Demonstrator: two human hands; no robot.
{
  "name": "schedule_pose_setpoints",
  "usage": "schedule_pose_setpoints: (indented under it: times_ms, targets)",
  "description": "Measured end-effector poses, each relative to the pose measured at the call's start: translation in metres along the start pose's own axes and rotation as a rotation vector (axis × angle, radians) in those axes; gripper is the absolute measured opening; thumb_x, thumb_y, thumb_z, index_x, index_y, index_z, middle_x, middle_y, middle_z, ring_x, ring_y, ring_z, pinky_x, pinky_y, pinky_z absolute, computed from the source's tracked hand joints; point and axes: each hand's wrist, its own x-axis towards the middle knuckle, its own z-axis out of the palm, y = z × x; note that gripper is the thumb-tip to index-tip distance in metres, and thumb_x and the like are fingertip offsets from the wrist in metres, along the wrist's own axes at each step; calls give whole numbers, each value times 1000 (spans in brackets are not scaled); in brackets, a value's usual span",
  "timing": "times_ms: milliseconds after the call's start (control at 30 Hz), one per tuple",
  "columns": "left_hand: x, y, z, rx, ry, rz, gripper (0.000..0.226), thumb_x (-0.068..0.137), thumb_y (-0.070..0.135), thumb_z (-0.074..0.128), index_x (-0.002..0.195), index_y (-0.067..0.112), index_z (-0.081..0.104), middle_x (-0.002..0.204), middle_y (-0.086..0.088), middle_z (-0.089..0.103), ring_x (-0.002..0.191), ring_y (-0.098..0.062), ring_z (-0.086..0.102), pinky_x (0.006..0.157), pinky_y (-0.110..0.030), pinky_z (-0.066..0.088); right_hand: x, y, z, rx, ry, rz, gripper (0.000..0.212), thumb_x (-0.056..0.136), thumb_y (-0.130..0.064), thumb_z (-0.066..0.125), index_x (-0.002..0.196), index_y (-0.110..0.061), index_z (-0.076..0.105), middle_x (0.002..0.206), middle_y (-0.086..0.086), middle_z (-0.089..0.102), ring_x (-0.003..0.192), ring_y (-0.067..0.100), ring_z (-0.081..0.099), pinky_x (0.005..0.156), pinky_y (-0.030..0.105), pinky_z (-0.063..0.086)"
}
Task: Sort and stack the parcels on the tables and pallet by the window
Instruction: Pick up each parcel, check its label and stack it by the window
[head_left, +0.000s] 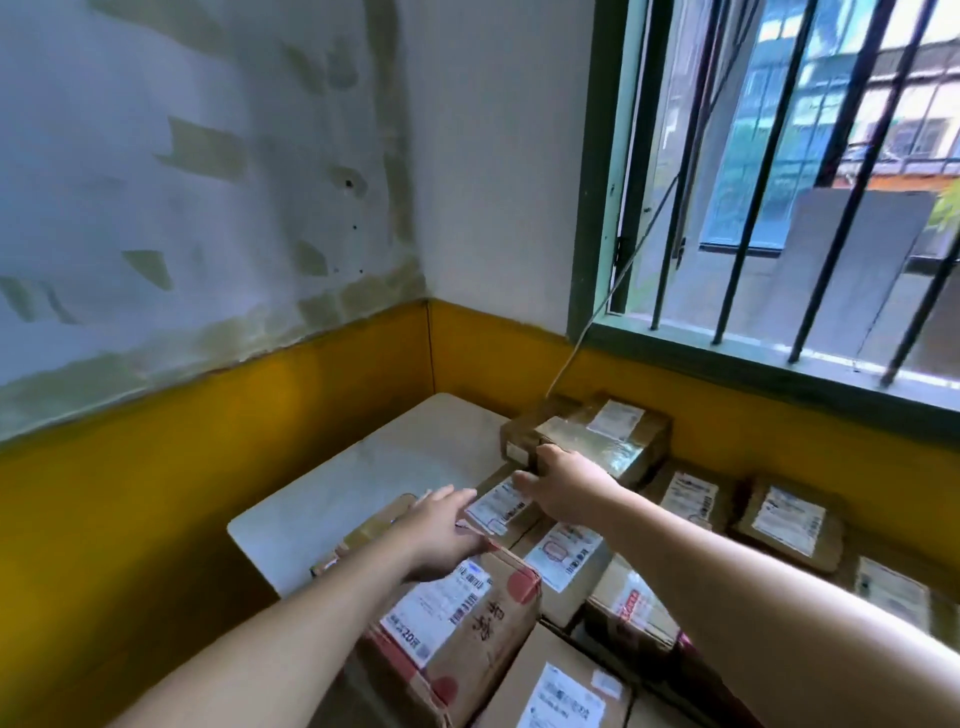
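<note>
Head view: two hands (563, 486), nine parcels (587, 436).

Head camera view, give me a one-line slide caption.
Both hands, left and right, reach over labelled cardboard parcels crowding a white table beside a barred window.

Approx. nine cardboard parcels (457, 618) are showing, each w/ a white label, plus two bare hands, left (441, 525) & right (563, 483), one pale table (332, 493), one window (779, 171) w/ approx. seven dark bars.
</note>
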Motion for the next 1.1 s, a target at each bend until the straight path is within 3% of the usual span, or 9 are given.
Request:
schedule_pose_setpoints:
  times_ms: [267, 400, 600, 967, 1100]
  targets:
    - [97, -30, -22, -23, -76, 78, 72, 91, 45, 58, 151, 32, 21, 160, 0, 14, 147, -23, 15, 114, -42, 24, 56, -14, 9, 4, 48, 109, 59, 95, -57, 49, 144, -23, 42, 137, 8, 55, 117, 26, 58, 94, 36, 52]
    - [156, -29, -20, -4, -120, 102, 72, 91, 44, 59, 151, 29, 22, 160, -2, 16, 147, -24, 14, 117, -40, 20, 105, 2, 10, 11, 65, 144, 62, 93, -60, 49, 144, -26, 42, 137, 7, 54, 118, 26, 56, 93, 35, 50]
    - [233, -32, -15, -14, -159, 83, 70, 92, 46, 56, 151, 30, 22, 160, -1, 15, 147, -24, 16, 117, -42, 22, 181, 30, 16, 43, 60, 219, 70, 93, -61, 48, 151, -25, 33, 149, 8, 44, 130, 29, 49, 103, 43, 47]
    - [373, -38, 15, -133, -242, 142, 65, 93, 34, 57, 150, 31, 25, 156, -3, 26, 140, -29, 32, 112, -46, 33, 290, 46, 42, 105, 95, 357, 67, 95, -53, 51, 151, -21, 32, 150, 10, 41, 133, 31, 45, 107, 44, 44]
    - [420, -46, 35, -181, -287, 169, 64, 88, 37, 60, 146, 35, 32, 150, -5, 37, 132, -31, 42, 109, -45, 38, 324, 51, 54, 136, 68, 450, 72, 96, -51, 51, 155, -19, 22, 155, 13, 31, 137, 32, 42, 109, 42, 41]
